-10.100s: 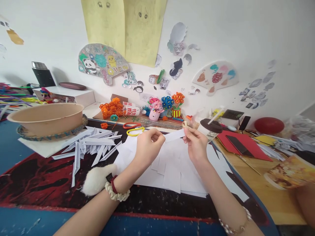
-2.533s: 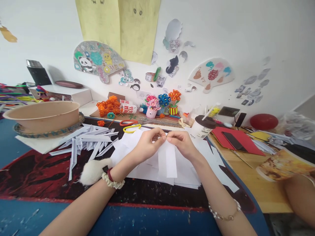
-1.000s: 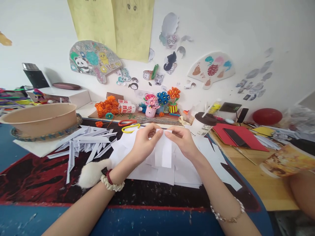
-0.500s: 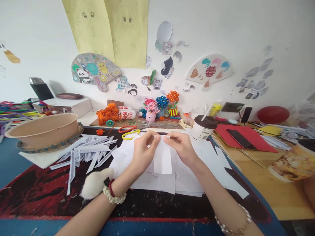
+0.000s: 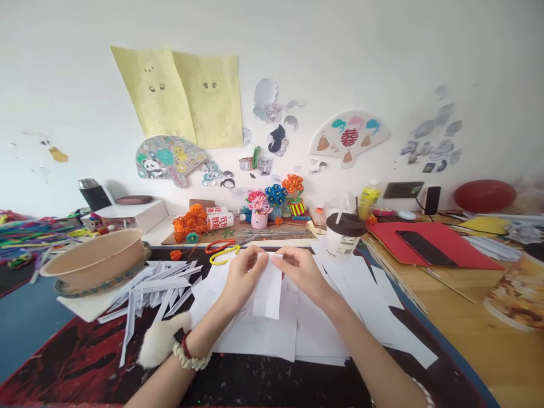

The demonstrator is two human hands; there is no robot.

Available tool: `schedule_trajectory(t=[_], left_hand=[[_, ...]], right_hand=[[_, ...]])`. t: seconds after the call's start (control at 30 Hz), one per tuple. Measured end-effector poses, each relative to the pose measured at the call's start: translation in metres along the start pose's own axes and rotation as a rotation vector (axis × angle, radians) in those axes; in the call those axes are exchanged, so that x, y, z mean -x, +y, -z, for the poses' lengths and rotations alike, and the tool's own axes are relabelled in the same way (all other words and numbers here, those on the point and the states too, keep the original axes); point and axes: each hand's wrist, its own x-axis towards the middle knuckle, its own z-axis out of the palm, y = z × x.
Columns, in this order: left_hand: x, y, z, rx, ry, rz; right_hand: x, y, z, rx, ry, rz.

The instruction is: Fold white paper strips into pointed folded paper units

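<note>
A small white paper strip [image 5: 267, 297] hangs between my two hands, pinched at its top edge. My left hand [image 5: 243, 277] is closed on the strip's upper left corner, thumb in front. On the upper right corner, my right hand [image 5: 302, 276] grips it between thumb and fingers. Beneath them, overlapping white paper sheets [image 5: 276, 339] cover the middle of the dark mat. To the left of my left hand lies a pile of folded paper strips [image 5: 159, 283]. A white fluffy object [image 5: 159, 343] rests by my left wrist.
Left stands a beige basin [image 5: 96, 258]. Yellow-handled scissors [image 5: 219, 258] lie behind my left hand. A lidded drink cup [image 5: 343, 238] stands beyond my right hand. A phone [image 5: 425, 247] rests on a red folder [image 5: 463, 255]. Flower crafts [image 5: 276, 195] line the back.
The head view has tilted up and shifted slightly, so everything sits lower in the picture. Both hands still pinch the paper strip at its top, with little visible change in grip.
</note>
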Motion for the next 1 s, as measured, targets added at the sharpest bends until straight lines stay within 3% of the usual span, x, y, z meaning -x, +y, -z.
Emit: schedule_trajectory(t=[0.37,0.6,1.0], left_hand=[[0.013,0.008,-0.007,-0.085,-0.011,-0.043],[0.017,0.011,-0.005,-0.103,-0.069,-0.059],[0.017,0.012,-0.002,-0.072,-0.035,-0.054]], right_hand=[[0.003,0.001,0.004,0.084,-0.031,0.1],[0.005,0.001,0.003,0.049,-0.07,0.053],[0.009,-0.001,0.002,0.091,-0.037,0.05]])
